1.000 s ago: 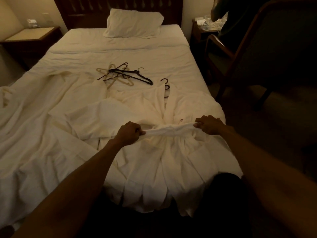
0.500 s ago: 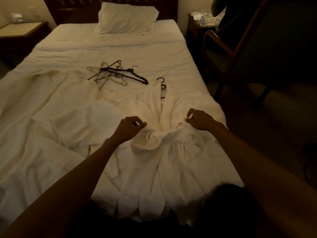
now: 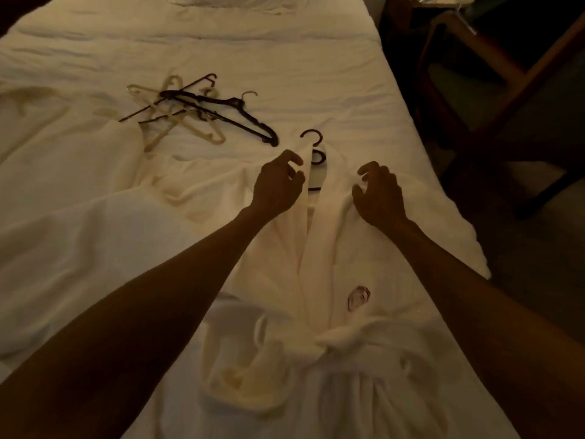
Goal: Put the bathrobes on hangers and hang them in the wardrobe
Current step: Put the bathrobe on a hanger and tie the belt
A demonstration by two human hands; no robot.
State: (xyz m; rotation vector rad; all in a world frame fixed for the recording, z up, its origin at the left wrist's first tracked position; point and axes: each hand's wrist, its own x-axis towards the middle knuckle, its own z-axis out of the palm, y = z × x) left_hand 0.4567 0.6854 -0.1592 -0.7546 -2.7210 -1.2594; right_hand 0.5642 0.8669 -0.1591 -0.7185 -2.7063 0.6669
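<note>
A white bathrobe [image 3: 342, 264] lies face up on the bed, its belt [image 3: 335, 340] tied at the waist and a dark emblem on the chest. A dark hanger sits inside it, and its hook [image 3: 312, 138] sticks out past the collar. My left hand [image 3: 278, 185] pinches the left lapel just below the hook. My right hand [image 3: 380, 194] has its fingers curled into the fabric at the right shoulder. A second white robe [image 3: 79, 172] is spread out to the left.
Several loose hangers [image 3: 202, 112], dark and cream, lie tangled on the bed sheet [image 3: 316, 74] beyond the robes. A pillow [image 3: 237, 0] is at the head of the bed. A wooden armchair [image 3: 493, 74] stands close to the bed's right edge.
Both hands let go of the tied belt and moved up the robe to its collar and shoulder. The view came closer over the bed.
</note>
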